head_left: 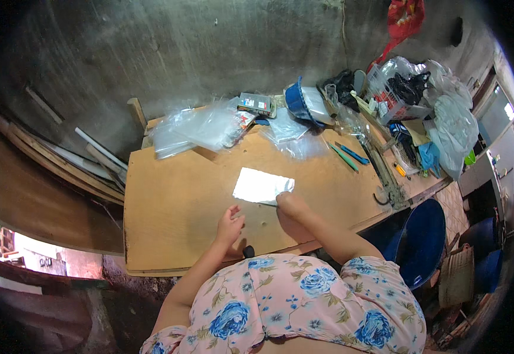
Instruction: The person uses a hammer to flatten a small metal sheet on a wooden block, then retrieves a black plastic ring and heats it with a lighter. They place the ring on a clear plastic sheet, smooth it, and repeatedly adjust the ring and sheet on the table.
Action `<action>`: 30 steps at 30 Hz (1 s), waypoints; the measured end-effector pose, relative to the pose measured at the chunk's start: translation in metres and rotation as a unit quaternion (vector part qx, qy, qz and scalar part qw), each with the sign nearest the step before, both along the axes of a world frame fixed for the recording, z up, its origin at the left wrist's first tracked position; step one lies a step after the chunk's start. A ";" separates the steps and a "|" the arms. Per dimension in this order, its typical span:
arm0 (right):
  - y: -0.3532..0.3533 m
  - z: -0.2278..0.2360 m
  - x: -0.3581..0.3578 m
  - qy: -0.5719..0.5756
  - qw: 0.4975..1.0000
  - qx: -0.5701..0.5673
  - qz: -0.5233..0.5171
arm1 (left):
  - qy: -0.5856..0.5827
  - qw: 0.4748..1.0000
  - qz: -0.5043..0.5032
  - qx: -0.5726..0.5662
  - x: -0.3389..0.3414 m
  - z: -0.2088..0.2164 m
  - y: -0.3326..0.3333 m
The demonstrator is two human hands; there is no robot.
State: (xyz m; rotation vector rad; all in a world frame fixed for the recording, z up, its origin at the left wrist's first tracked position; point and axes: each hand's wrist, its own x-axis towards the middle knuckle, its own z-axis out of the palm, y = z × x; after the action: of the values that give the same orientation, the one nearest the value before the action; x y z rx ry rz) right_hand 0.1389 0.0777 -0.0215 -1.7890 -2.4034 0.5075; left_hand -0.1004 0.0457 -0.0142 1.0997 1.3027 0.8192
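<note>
A bright, shiny white sheet (256, 186), perhaps foil or plastic film, lies flat on the wooden tabletop in front of me. My right hand (293, 205) is closed at its near right corner, with the fingertips mostly hidden from this view. A thin dark line runs along the sheet's near edge beside that hand; its kind is too small to tell. My left hand (230, 228) hovers just off the sheet's near left corner, fingers loosely bent and apart, holding nothing.
Clear plastic bags (195, 130) cover the tabletop's far side, with a small box (256, 104) and a blue basket (298, 101) beside them. Green (344, 158) and blue (353, 154) pen-like tools lie at the right, near a metal bar (381, 165). A crate (395, 97) holds bags.
</note>
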 end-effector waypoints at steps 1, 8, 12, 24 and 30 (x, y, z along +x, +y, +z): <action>0.000 0.006 -0.009 0.052 0.997 -0.019 -0.047 | -0.035 0.997 -0.015 -0.070 -0.002 0.007 0.001; -0.041 0.100 -0.097 0.275 0.961 0.029 -0.020 | -0.388 0.907 -0.029 -0.162 -0.023 0.007 0.019; -0.049 0.111 -0.107 0.384 0.922 -0.038 -0.038 | -0.405 0.904 -0.039 -0.132 -0.031 0.024 0.024; -0.043 0.145 -0.115 0.293 0.952 -0.067 0.048 | -0.406 0.912 -0.040 -0.037 -0.044 0.035 0.020; -0.039 0.148 -0.139 0.174 0.975 0.126 0.065 | -0.325 0.945 0.005 0.034 -0.040 0.055 0.017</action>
State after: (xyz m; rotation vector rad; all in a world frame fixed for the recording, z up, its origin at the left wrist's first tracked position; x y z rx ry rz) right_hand 0.0003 0.0387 0.1265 -1.3235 -2.2318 0.4596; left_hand -0.1404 0.0632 0.0407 0.7704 0.7255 1.1227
